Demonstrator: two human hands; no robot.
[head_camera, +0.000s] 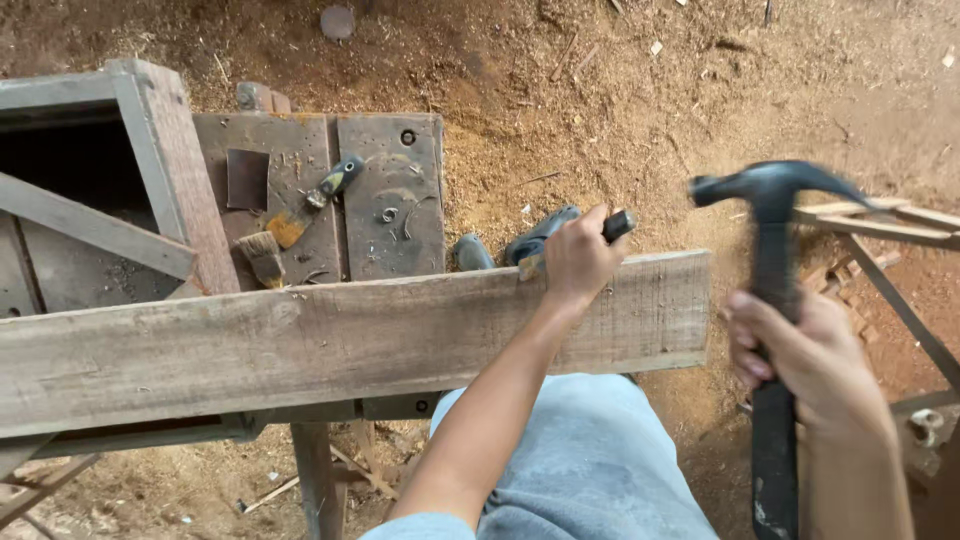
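Fingers of the left hand (578, 258) are curled on a chisel (545, 245) at the far edge of the plank (330, 340) lying across the worktop (390, 190); a hammer (772, 260) is gripped, raised, in the right hand (800, 360). A square, controlled blow seems advisable.

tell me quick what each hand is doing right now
Left hand: closed on a dark-handled tool at the plank.
Right hand: closed on a raised hammer.

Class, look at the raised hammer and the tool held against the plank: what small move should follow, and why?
Probably bring the black claw hammer in the right hand down onto the dark-handled tool that the left hand steadies at the long weathered wooden plank; the hammer is raised, blurred.
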